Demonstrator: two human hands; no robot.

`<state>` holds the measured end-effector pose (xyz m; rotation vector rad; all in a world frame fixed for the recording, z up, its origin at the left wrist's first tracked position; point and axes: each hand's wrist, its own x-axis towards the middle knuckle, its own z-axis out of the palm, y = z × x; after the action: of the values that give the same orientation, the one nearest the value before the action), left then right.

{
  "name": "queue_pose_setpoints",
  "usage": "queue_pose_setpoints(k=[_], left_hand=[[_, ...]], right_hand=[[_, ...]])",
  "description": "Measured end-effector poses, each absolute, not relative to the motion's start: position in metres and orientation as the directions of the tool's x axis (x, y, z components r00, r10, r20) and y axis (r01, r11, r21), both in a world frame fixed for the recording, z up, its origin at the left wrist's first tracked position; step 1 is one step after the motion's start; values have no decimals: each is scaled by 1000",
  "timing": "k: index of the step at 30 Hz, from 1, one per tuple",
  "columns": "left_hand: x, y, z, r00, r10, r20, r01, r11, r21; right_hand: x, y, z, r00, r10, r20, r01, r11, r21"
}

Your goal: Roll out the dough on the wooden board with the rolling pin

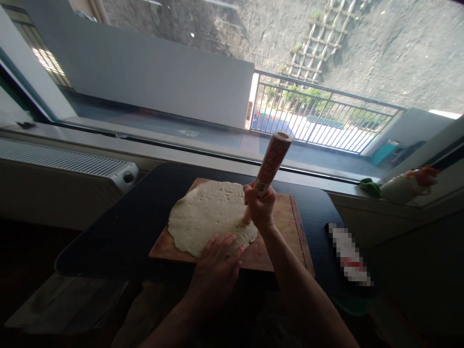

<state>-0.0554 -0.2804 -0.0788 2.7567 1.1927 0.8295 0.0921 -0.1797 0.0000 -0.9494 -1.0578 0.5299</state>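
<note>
the right hand (261,207) is clamped around a printed roller (272,162) leaning toward one o'clock; its pale lettering is too small to read. the left hand (217,266) lies flat at the six o'clock edge of the dough (203,212), which covers the wooden board's (284,212) nine o'clock side.

"What stands to your left?"

"A white, ribbed metal radiator (65,157), with a black table with rounded corners (119,227) nearer you."

"And on the far side?"

"Your wide glass window (232,92), showing a plain grey wall (163,72) left, a barred metal railing (319,115) right, a rough grey slope (402,58) beyond. Daylight enters there; near you it's dim."
</note>
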Motion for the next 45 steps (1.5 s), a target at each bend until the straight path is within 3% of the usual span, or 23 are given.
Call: queue_pose_setpoints(k=[7,12,14,17,20,22,27,30,36,41,45], left_hand=[[-57,-282,-81,579,681,448,678,-708,199],[-55,-275,-72,568,739,363,722,-659,212],[-48,-264,-66,540,772,336,754,-621,216],[-33,-242,-59,603,737,306,721,-668,186],[-20,-229,-60,691,679,248,664,-732,153],[-15,-229,-61,699,684,210,670,-728,143],[-15,-242,-52,682,716,148,700,-698,151],[-23,-235,-31,672,724,154,709,-689,151],[-14,-197,2,481,794,371,824,-554,117],[-1,-216,-36,701,679,218,687,-725,47],[10,-205,-47,703,693,162,693,-718,66]], right_hand=[[88,-172,-1,458,775,436,7,487,-873],[98,-175,10,452,797,400,-43,467,-883],[116,-183,16,471,786,400,18,444,-896],[154,-201,18,425,794,434,321,317,-893],[191,-220,10,265,852,453,697,155,-700],[211,-234,2,163,901,402,851,78,-519],[235,-267,-19,124,960,253,970,-63,-235],[235,-280,-29,76,971,227,988,-42,-151],[216,-282,-36,-131,947,293,986,156,-65],[207,-291,-39,-219,931,293,963,254,-87],[213,-275,-37,-206,936,286,963,246,-109]])
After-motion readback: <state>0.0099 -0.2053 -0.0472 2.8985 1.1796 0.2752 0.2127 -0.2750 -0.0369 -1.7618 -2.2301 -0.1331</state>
